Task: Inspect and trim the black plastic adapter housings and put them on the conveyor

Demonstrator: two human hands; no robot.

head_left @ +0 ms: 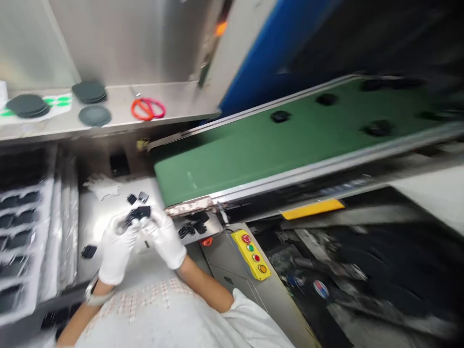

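Both my hands wear white gloves and meet over a steel worktop (90, 222) at the lower left. My left hand (118, 249) and my right hand (165, 237) are both closed on a small black plastic part (138, 213) held between their fingertips. Loose small black parts (137, 197) lie just beyond them, another black part (89, 251) sits to the left, and a few more (192, 228) lie to the right under the belt's end.
A green conveyor belt (253, 150) runs up to the right carrying several black parts (280, 116). Trays of black parts (21, 232) stand at the left. The shelf behind holds dark discs (94, 115) and orange-handled scissors (147, 108). A yellow button box (253, 253) sits below the belt.
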